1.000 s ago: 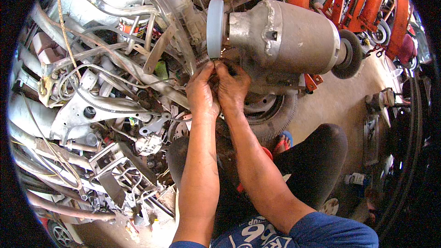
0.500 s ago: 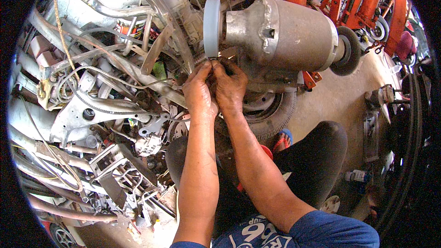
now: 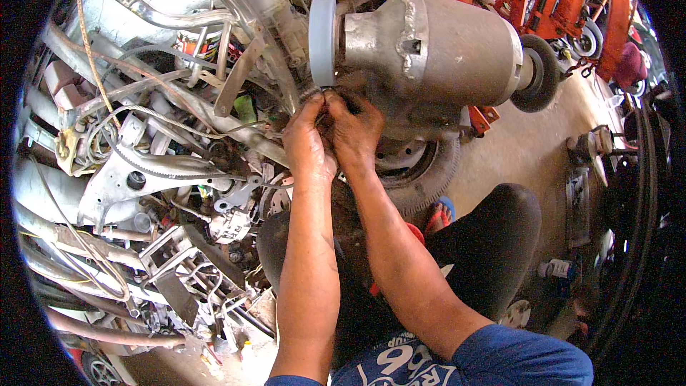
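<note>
Silvery metal bracket (image 3: 107, 189), pierced by round hole, lies amid scrap metal (image 3: 179, 297). Left hand (image 3: 310, 144): fingers bunched just under pale blue grinding wheel (image 3: 322, 41). Right hand (image 3: 355, 134) close beside it, fingers curled; grip of both too hidden to tell what, if anything, they grasp. Wheel stands at left end of grey-brown motor housing (image 3: 464, 43); tyre (image 3: 443, 179) below; dark round wheel (image 3: 539, 78) at right end; orange frame (image 3: 557, 0) behind.

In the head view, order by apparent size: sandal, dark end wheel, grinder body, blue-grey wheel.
1. grinder body
2. blue-grey wheel and dark end wheel: too alike to rank
3. sandal, partly hidden
</note>
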`<move>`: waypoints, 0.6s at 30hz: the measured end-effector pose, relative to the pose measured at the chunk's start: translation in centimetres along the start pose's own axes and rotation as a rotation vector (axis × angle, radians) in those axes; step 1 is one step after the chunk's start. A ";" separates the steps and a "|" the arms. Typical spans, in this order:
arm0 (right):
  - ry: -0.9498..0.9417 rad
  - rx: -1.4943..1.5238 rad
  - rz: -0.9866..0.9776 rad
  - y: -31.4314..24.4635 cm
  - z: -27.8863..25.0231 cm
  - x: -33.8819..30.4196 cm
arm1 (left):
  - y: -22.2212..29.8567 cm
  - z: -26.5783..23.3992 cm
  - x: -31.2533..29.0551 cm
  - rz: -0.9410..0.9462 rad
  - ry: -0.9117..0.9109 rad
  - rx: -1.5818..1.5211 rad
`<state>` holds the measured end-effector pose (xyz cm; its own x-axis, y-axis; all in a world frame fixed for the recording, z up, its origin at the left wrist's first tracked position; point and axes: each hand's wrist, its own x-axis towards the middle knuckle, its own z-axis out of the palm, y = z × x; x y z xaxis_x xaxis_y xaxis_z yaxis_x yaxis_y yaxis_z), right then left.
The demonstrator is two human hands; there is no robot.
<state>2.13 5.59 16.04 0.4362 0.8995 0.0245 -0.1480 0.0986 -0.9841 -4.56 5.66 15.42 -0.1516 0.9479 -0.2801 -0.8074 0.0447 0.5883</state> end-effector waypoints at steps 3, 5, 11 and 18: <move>-0.004 0.040 -0.008 -0.1 0.0 0.1 | 0.2 0.4 -0.3 -0.001 -0.045 -0.013; -0.002 0.039 -0.009 0.0 0.1 0.0 | -0.2 -0.5 0.6 -0.003 -0.050 0.014; 0.013 -0.024 -0.034 -0.6 0.1 0.1 | -0.2 -0.2 0.6 -0.037 -0.026 -0.013; 0.000 0.001 -0.024 -1.5 0.1 -0.4 | 0.2 0.4 -0.1 0.007 0.000 0.032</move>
<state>2.09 5.08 17.55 0.4397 0.8969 0.0479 -0.1386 0.1205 -0.9830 -4.43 5.76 15.87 -0.1576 0.9482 -0.2759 -0.7874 0.0479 0.6146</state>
